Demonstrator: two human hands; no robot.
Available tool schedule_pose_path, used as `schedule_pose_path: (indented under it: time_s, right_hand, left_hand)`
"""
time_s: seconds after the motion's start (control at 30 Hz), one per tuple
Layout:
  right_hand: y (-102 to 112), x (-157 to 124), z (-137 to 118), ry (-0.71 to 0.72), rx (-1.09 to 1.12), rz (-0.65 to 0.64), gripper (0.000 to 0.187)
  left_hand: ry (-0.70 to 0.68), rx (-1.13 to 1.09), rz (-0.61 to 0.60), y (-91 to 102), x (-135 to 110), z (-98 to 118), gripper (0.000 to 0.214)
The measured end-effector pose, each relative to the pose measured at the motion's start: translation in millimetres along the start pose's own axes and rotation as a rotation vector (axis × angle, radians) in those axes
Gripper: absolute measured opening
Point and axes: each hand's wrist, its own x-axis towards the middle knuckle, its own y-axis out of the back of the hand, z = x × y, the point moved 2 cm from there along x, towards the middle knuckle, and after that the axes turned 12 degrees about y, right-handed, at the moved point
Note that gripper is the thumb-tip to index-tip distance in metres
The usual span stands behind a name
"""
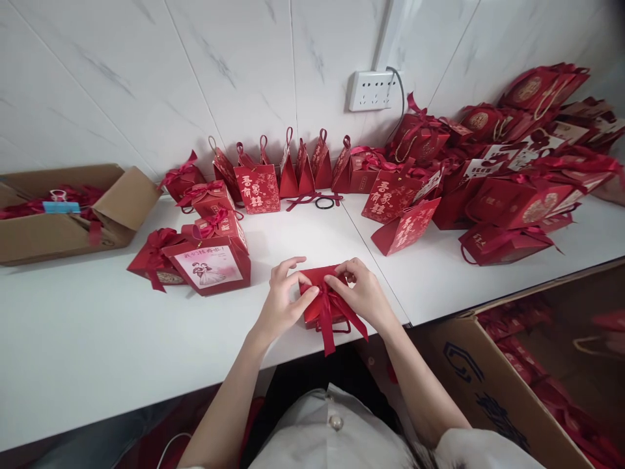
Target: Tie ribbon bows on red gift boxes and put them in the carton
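A small red gift box (312, 275) stands near the table's front edge, between my two hands. A dark red ribbon (328, 326) is tied in a bow on its top, its tails hanging over the front side. My left hand (287, 290) pinches the bow's left loop between thumb and finger, the other fingers lifted. On the other side my right hand (359, 286) pinches the right loop with its fingers curled. Part of the bow is hidden behind the fingertips.
Finished red boxes (209, 267) stand at the left, beside an open carton (58, 238) of ribbons. Red boxes (522, 202) crowd the right side. Scissors (324, 203) lie toward the back by a row of boxes (256, 190). A large carton (469, 371) stands below the table edge.
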Motion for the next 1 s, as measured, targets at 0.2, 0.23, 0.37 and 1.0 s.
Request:
schedule_pose_path:
  time_s: [0.2,0.23,0.37,1.0]
  right_hand:
    - [1,-20,2,-0.230,0.289,0.047,0.026]
    - [0,-24,3,-0.275,0.356,0.057,0.028]
    - [-4,-34,8,-0.368,0.576,0.131,0.032]
    - [13,-44,3,0.061,0.110,0.287,0.031]
  left_hand:
    - [0.104,-0.054,0.113,-3.5,-10,2,0.019]
    - [0.128,-0.061,0.127,-5.4,-12,1,0.020]
    - [0.170,-0.085,0.161,-12.6,-15,-2,0.024]
    - [0.183,-0.141,0.102,-14.8,-13,-6,0.029]
